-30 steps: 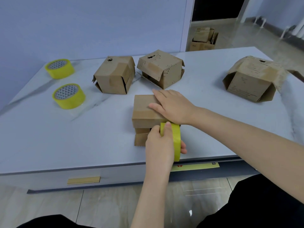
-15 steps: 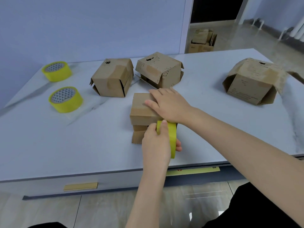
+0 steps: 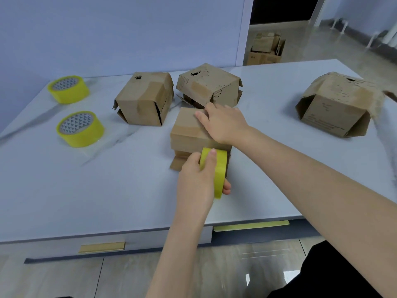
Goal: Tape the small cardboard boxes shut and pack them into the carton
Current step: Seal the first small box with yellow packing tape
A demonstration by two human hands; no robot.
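Gripping: fingers (image 3: 211, 154) of the left hand (image 3: 196, 183) curl round a yellow tape roll (image 3: 220, 171).
Pressing: right hand (image 3: 225, 123) lies flat, fingers straight, on the small box (image 3: 187, 131).
Box: mid-table (image 3: 107, 190), with the roll touching its near face.
Change: hardly any since a second ago — both hands hold position; taping likely just starting — no strip visible.
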